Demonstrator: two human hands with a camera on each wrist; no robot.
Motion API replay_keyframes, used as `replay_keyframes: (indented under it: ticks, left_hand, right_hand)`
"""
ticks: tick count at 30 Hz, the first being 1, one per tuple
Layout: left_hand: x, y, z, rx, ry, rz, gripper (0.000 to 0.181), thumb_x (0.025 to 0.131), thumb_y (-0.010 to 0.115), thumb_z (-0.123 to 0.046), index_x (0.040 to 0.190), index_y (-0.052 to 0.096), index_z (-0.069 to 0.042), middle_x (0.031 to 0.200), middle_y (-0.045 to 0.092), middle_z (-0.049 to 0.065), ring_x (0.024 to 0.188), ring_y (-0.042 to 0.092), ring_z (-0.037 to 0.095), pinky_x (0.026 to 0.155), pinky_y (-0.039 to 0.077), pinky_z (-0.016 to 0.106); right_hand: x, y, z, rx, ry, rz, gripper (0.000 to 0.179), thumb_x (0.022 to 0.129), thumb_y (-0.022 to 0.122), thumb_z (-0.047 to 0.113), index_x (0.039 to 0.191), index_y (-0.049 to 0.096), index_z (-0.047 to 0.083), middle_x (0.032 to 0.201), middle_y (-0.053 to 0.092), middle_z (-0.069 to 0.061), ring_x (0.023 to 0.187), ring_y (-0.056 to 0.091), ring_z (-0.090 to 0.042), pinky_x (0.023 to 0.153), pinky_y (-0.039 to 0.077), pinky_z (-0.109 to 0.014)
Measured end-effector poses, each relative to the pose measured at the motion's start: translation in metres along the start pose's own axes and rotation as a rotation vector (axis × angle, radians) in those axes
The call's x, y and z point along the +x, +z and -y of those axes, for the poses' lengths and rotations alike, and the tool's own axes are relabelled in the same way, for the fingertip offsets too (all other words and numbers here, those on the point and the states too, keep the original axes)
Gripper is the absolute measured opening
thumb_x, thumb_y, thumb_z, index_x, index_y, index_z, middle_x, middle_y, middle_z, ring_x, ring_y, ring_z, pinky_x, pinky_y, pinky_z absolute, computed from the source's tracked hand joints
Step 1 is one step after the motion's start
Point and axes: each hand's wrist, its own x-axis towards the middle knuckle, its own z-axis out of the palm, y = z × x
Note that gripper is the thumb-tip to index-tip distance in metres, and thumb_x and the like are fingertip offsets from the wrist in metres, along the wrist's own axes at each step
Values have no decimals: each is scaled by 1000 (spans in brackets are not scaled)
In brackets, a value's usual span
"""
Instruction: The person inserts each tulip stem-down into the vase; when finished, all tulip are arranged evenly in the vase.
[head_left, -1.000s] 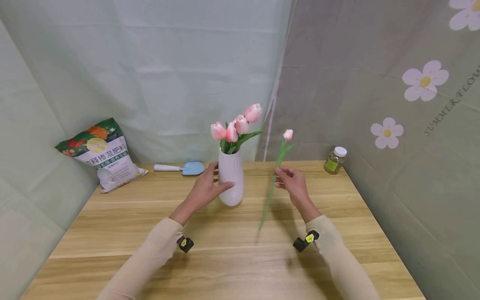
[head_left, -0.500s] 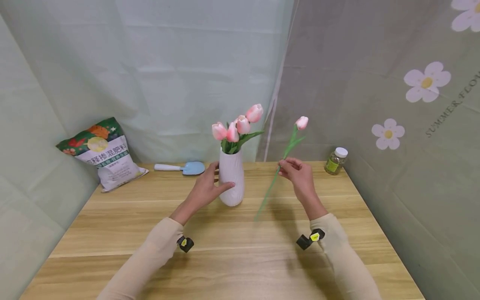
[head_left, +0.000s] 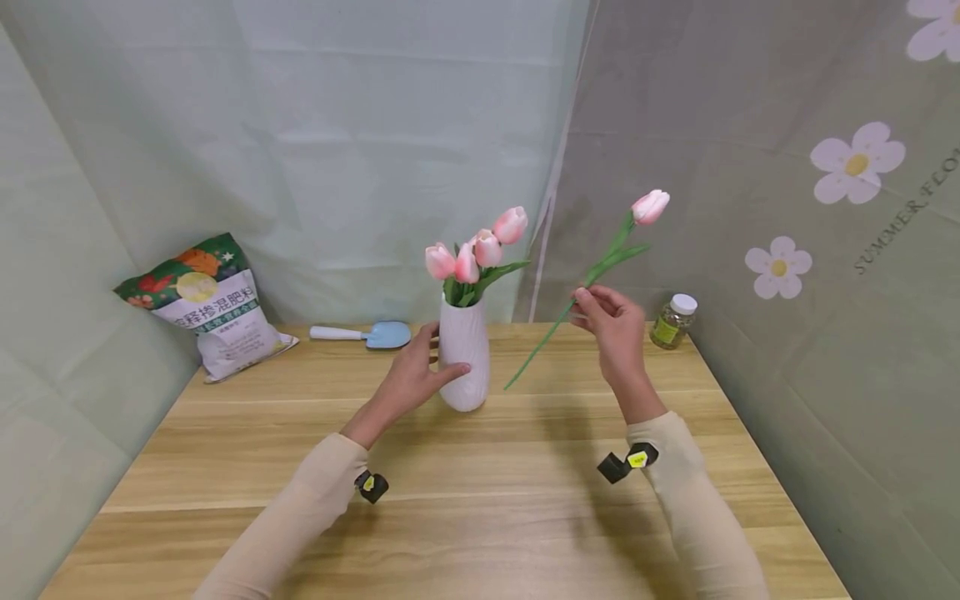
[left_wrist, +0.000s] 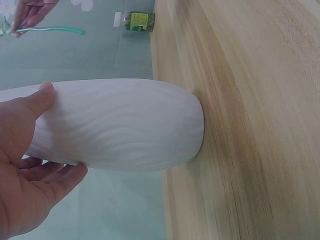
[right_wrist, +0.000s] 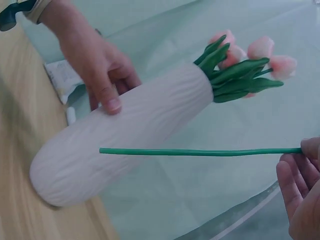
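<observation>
A ribbed white vase (head_left: 464,333) stands upright on the wooden table, with several pink tulips (head_left: 467,263) and their green leaves rising from its mouth. My left hand (head_left: 408,373) holds the vase from its left side, thumb across the front and fingers round the back. To the right of the vase, my right hand (head_left: 618,333) pinches a single pink tulip (head_left: 602,267) by its stem, above the table. This tulip slants, bloom up to the right, bare stem end down toward the vase. In the right wrist view the green stem (right_wrist: 200,152) crosses in front of the vase.
A fertilizer bag (head_left: 225,312) leans at the back left corner. Beside it lies a small trowel (head_left: 386,335) with a blue blade and white handle. A white-capped jar (head_left: 672,322) stands at the back right. Fabric walls (head_left: 337,167) enclose the table.
My right hand has moved up and to the right with the tulip, which now slants more, its lower stem end lifted higher. My left hand stays in place on the vase.
</observation>
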Motion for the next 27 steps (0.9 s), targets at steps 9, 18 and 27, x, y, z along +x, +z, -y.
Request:
replay_keyframes:
  ticks: [9,18,27]
  left_hand:
    - [0,0,-1,1,1,-1,91,89,78,-47,154,33,-3,149,48,16,135,51,34,104,54,49]
    - [1,0,-1,-2,-6,-4,89,89,80,-45,153,34,-2,148,49,16,135,52,34,105,54,48]
    - [1,0,-1,-8,0,-1,90,89,80,-44,153,34,-2,149,48,17,135,51,35,105,53,52]
  right_hand:
    - [4,14,28,70,-189,1,8,93,76,6,99,76,1,90,77,-9,76,74,-15,65,64,-29]
    - [11,31,52,94,-306,10,13,93,76,8,104,76,1,92,78,-8,79,74,-16,66,63,-27]
    - [21,40,70,169,-317,-22,15,92,75,4,104,75,-4,92,77,-12,78,75,-18,66,63,-27]
